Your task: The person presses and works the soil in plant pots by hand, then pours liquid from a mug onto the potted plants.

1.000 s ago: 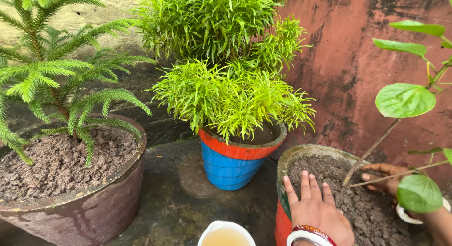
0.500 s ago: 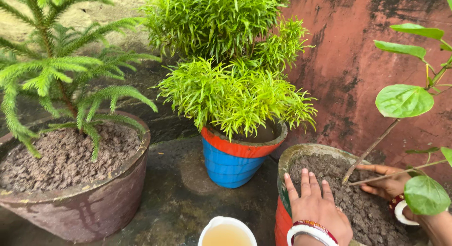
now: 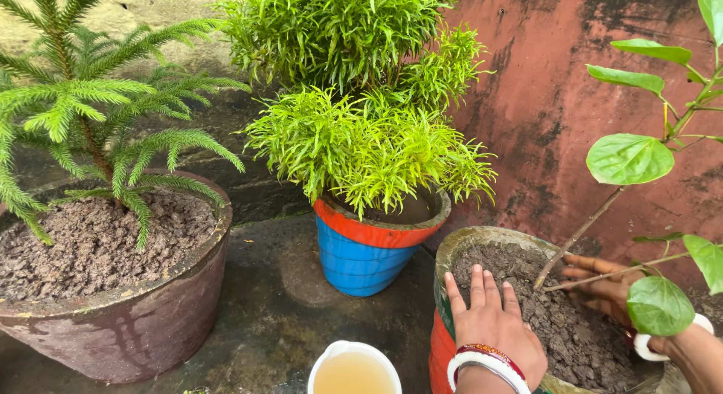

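Observation:
My left hand (image 3: 491, 323) lies flat, fingers spread, on the dark soil (image 3: 542, 307) of a round pot (image 3: 452, 251) at the lower right, with bangles on the wrist. My right hand (image 3: 602, 287) rests on the soil at the far side, fingers around the base of a thin brown stem (image 3: 576, 237) that leans up to the right and carries broad green leaves (image 3: 629, 158). One leaf hides part of my right wrist. Neither hand lifts anything.
A blue and orange pot (image 3: 361, 251) with a bushy light-green plant stands behind. A big brown pot (image 3: 143, 319) with a small conifer sits at left. A white cup of yellowish liquid (image 3: 352, 371) stands at the bottom edge. A reddish wall (image 3: 557, 100) closes the right.
The view has drifted slightly, so the pots sit a little left and lower. Both hands stay on the soil, the right fingers closer around the stem base.

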